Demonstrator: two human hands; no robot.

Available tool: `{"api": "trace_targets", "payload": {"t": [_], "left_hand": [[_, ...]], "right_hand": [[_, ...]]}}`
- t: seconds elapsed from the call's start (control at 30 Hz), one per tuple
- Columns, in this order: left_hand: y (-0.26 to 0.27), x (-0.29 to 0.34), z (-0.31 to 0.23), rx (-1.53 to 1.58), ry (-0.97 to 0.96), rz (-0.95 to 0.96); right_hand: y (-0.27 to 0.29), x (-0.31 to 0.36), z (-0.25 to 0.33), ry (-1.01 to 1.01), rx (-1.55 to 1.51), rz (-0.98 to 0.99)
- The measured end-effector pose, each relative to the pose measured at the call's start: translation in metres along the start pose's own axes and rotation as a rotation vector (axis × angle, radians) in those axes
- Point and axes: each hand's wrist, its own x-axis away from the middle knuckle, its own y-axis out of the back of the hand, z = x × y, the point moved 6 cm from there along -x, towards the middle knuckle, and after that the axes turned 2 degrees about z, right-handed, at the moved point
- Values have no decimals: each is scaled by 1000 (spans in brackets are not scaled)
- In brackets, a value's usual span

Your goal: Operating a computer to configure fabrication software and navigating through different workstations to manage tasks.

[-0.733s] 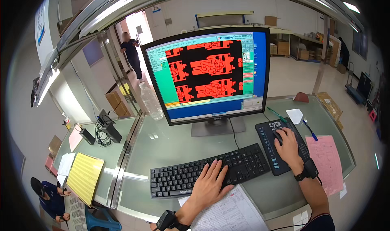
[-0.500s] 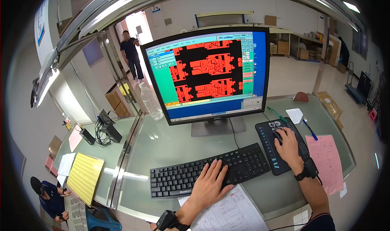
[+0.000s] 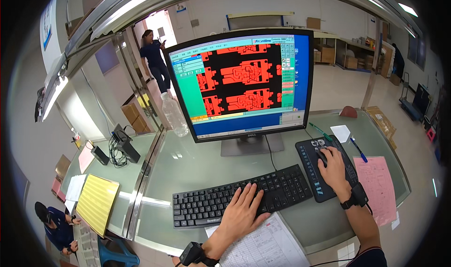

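Black plastic keyboard (image 3: 220,197) and mouse (image 3: 322,158) before a monitor (image 3: 249,74), head view.

Compared with the earliest frame, a small blue-edged window (image 3: 188,67) now stands at the screen's upper left, and the person (image 3: 155,58) by the doorway has turned sideways; the left hand (image 3: 241,217) and right hand (image 3: 333,168) keep their places. The left hand lies palm down on the keyboard, fingers slightly parted, gripping nothing; the right hand curves around the rounded mouse, on a flat dark pad (image 3: 317,182) right of the keyboard. Smooth greenish tabletop (image 3: 188,159) bears them, with a clear plastic bottle (image 3: 174,116) beside the monitor, printed paper (image 3: 263,243) partly beneath the left hand, and a thin pink sheet (image 3: 376,187).
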Motion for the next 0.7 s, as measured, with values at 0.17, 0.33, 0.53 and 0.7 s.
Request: {"api": "trace_targets", "payload": {"t": [0.17, 0.33, 0.53, 0.7], "left_hand": [[2, 0, 1, 14, 0, -13], [2, -1, 2, 28, -1, -16], [8, 2, 0, 62, 12, -36], [6, -1, -2, 93, 3, -28]], "right_hand": [[-2, -1, 0, 1, 0, 14], [21, 8, 45, 106, 53, 53], [33, 61, 115, 48, -329, 446], [30, 81, 114, -4, -404, 461]]}}
